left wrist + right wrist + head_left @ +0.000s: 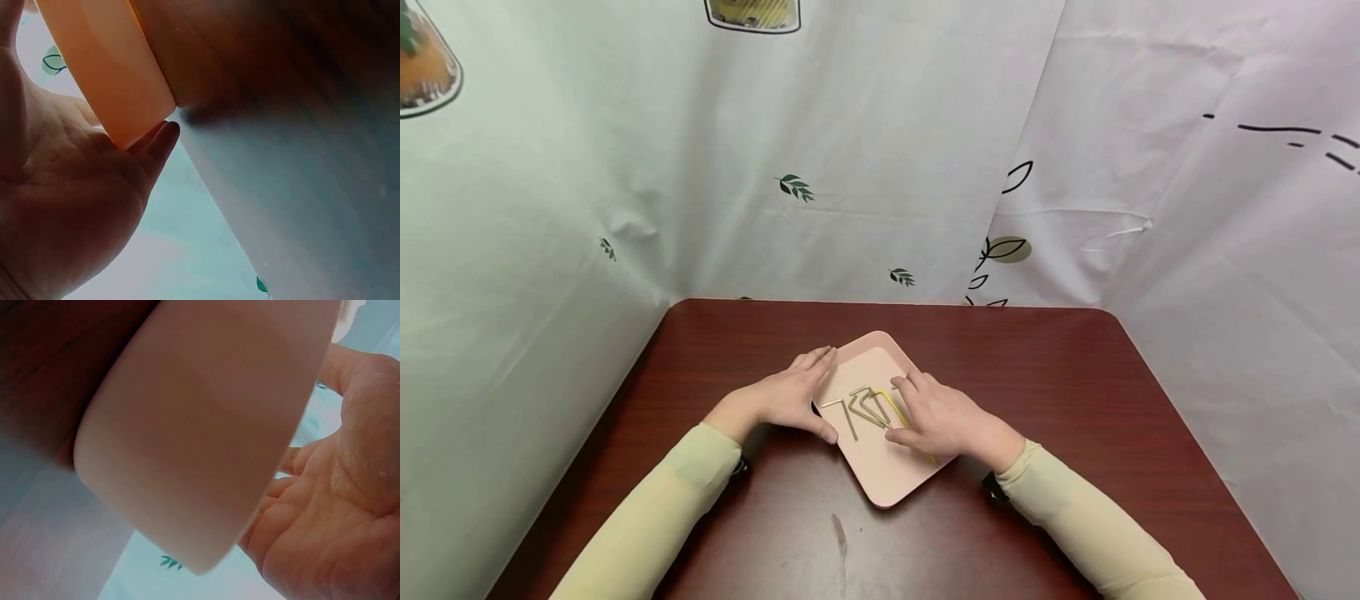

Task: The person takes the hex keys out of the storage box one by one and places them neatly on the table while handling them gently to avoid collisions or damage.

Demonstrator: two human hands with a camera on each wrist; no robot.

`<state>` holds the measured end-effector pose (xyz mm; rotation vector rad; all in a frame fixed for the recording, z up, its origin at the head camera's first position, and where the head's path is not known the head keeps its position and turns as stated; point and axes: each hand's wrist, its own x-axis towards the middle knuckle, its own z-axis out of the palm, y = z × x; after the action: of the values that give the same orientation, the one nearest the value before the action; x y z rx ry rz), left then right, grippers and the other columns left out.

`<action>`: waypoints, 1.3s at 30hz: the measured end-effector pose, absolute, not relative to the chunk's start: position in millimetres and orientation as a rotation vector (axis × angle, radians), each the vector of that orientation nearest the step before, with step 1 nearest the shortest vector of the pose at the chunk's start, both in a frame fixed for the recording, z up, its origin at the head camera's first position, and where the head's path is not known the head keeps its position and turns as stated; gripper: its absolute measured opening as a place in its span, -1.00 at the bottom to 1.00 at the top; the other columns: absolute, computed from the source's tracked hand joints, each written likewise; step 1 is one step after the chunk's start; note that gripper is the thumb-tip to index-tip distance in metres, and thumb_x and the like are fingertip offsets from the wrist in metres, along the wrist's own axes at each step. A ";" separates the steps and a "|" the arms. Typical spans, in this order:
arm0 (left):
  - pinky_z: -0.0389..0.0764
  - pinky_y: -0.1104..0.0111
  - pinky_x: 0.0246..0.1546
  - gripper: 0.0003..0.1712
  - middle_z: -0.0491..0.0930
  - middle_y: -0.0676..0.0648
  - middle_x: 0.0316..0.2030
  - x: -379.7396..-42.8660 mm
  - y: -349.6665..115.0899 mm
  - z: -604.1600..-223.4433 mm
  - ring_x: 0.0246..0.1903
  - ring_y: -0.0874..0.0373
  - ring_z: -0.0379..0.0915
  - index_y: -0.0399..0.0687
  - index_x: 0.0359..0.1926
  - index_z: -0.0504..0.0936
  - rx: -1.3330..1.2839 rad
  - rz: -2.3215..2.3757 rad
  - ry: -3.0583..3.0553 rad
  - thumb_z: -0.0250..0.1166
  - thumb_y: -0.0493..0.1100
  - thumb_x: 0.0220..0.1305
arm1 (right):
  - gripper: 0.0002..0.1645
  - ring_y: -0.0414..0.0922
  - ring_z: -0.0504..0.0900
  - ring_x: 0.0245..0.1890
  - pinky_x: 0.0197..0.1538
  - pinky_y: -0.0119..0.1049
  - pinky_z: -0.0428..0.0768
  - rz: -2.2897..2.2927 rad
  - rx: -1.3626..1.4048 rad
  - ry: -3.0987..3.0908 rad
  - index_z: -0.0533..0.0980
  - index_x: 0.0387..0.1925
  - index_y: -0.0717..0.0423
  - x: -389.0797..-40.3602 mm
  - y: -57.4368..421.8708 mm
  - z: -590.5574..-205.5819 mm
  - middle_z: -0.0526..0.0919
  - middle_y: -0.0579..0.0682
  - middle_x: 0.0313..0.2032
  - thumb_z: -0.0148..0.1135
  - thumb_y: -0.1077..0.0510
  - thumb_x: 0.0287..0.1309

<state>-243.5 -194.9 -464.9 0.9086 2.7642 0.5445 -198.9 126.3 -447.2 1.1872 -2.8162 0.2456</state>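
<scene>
A pink square tray point(883, 483) sits on the table with one corner toward me. Several L-shaped hex keys point(850, 421) in dull brass lie in it, together with a longer yellow one point(891, 403). My left hand point(786, 398) holds the tray's left corner, thumb on one side and fingers along the other; the left wrist view has a fingertip against the tray wall point(112, 69). Over the right side reaches my right hand point(943, 417), its fingers and thumb spread above the keys and partly hiding the yellow one. In the right wrist view the palm point(331, 506) shows beyond the wall.
The dark red-brown table point(1037, 375) has a smear point(839, 533) near the front. White patterned cloth point(865, 150) hangs behind the table and at both sides. Dark wrist straps point(995, 487) show below the pale sleeves point(1075, 517).
</scene>
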 end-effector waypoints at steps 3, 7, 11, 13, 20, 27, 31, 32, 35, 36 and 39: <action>0.37 -0.16 0.52 0.86 0.03 -0.38 0.71 -243.5 -195.0 -464.6 0.64 -0.32 0.08 -0.38 0.77 -0.08 0.909 0.572 2.759 0.72 0.59 -0.20 | -0.05 0.16 0.67 0.11 -0.05 0.01 0.77 0.254 1.192 -2.815 0.43 0.40 0.36 -198.0 124.6 -448.8 0.54 0.29 0.24 0.53 -0.25 0.35; 0.39 -0.15 0.50 0.87 0.08 -0.37 0.68 -242.7 -195.0 -463.3 0.60 -0.31 0.13 -0.38 0.77 -0.08 0.902 0.612 2.743 0.74 0.57 -0.23 | -0.08 0.10 0.69 0.02 -0.14 -0.03 0.77 0.263 1.189 -2.817 0.43 0.38 0.35 -197.8 122.7 -452.2 0.53 0.29 0.25 0.55 -0.23 0.34; 0.39 -0.16 0.49 0.88 0.11 -0.38 0.65 -243.1 -195.1 -465.3 0.57 -0.33 0.16 -0.40 0.77 -0.08 0.905 0.614 2.747 0.74 0.58 -0.23 | -0.11 0.07 0.70 -0.08 -0.20 -0.05 0.77 0.264 1.187 -2.811 0.45 0.34 0.34 -197.8 122.1 -455.3 0.52 0.30 0.24 0.57 -0.21 0.32; 0.39 -0.16 0.50 0.88 0.12 -0.39 0.65 -243.3 -195.1 -466.0 0.56 -0.34 0.16 -0.41 0.76 -0.08 0.907 0.612 2.750 0.74 0.57 -0.23 | -0.12 0.07 0.70 -0.11 -0.21 -0.06 0.77 0.259 1.186 -2.807 0.46 0.32 0.35 -197.7 122.3 -456.1 0.52 0.30 0.22 0.58 -0.19 0.31; 0.36 -0.17 0.51 0.89 0.09 -0.40 0.66 -242.6 -194.3 -466.0 0.58 -0.34 0.14 -0.41 0.77 -0.10 0.889 0.630 2.742 0.77 0.54 -0.24 | -0.17 0.04 0.67 -0.25 -0.25 -0.03 0.76 0.253 1.164 -2.851 0.48 0.30 0.35 -196.1 122.2 -457.5 0.53 0.24 0.07 0.56 -0.16 0.31; 0.34 -0.18 0.53 0.90 0.08 -0.40 0.67 -241.9 -193.2 -466.3 0.60 -0.32 0.11 -0.41 0.76 -0.11 0.874 0.637 2.739 0.77 0.53 -0.25 | -0.18 0.07 0.68 -0.22 -0.23 0.00 0.76 0.225 1.151 -2.858 0.48 0.32 0.38 -194.6 122.9 -459.3 0.53 0.22 0.02 0.53 -0.13 0.32; 0.32 -0.17 0.54 0.90 0.07 -0.41 0.67 -241.4 -192.8 -466.2 0.60 -0.32 0.10 -0.42 0.76 -0.11 0.871 0.651 2.733 0.79 0.51 -0.26 | -0.23 0.08 0.68 -0.19 -0.22 0.01 0.76 0.224 1.154 -2.844 0.50 0.27 0.38 -194.9 123.1 -461.1 0.54 0.23 0.05 0.52 -0.10 0.31; 0.32 -0.17 0.54 0.90 0.07 -0.41 0.67 -241.3 -192.8 -466.1 0.60 -0.33 0.10 -0.41 0.77 -0.11 0.869 0.653 2.733 0.79 0.51 -0.26 | -0.27 0.07 0.66 -0.21 -0.24 0.01 0.76 0.227 1.152 -2.844 0.51 0.22 0.37 -195.3 123.1 -461.6 0.53 0.22 0.03 0.52 -0.09 0.31; 0.33 -0.17 0.54 0.91 0.07 -0.41 0.67 -241.3 -193.1 -466.7 0.60 -0.33 0.08 -0.41 0.77 -0.12 0.864 0.658 2.728 0.79 0.51 -0.26 | -0.44 0.05 0.61 -0.28 -0.32 -0.01 0.72 0.231 1.143 -2.846 0.52 0.02 0.30 -196.3 122.7 -464.0 0.51 0.18 -0.05 0.50 -0.06 0.30; 0.34 -0.18 0.53 0.91 0.07 -0.41 0.67 -241.6 -193.2 -467.3 0.60 -0.33 0.08 -0.41 0.77 -0.12 0.866 0.656 2.728 0.79 0.51 -0.25 | -0.48 0.04 0.59 -0.30 -0.34 -0.01 0.71 0.231 1.139 -2.847 0.52 -0.04 0.27 -196.7 122.4 -464.8 0.49 0.17 -0.07 0.50 -0.05 0.29; 0.34 -0.16 0.53 0.90 0.07 -0.41 0.67 -242.8 -193.6 -467.6 0.60 -0.33 0.08 -0.41 0.77 -0.12 0.868 0.659 2.727 0.78 0.52 -0.24 | -0.56 0.01 0.53 -0.35 -0.40 -0.03 0.68 0.215 1.125 -2.852 0.48 -0.18 0.21 -198.2 121.3 -466.1 0.45 0.13 -0.14 0.49 -0.03 0.29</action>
<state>-242.8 -193.6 -467.6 0.8682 2.7271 0.6587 -198.2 121.3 -466.1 1.1253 -2.8522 0.2148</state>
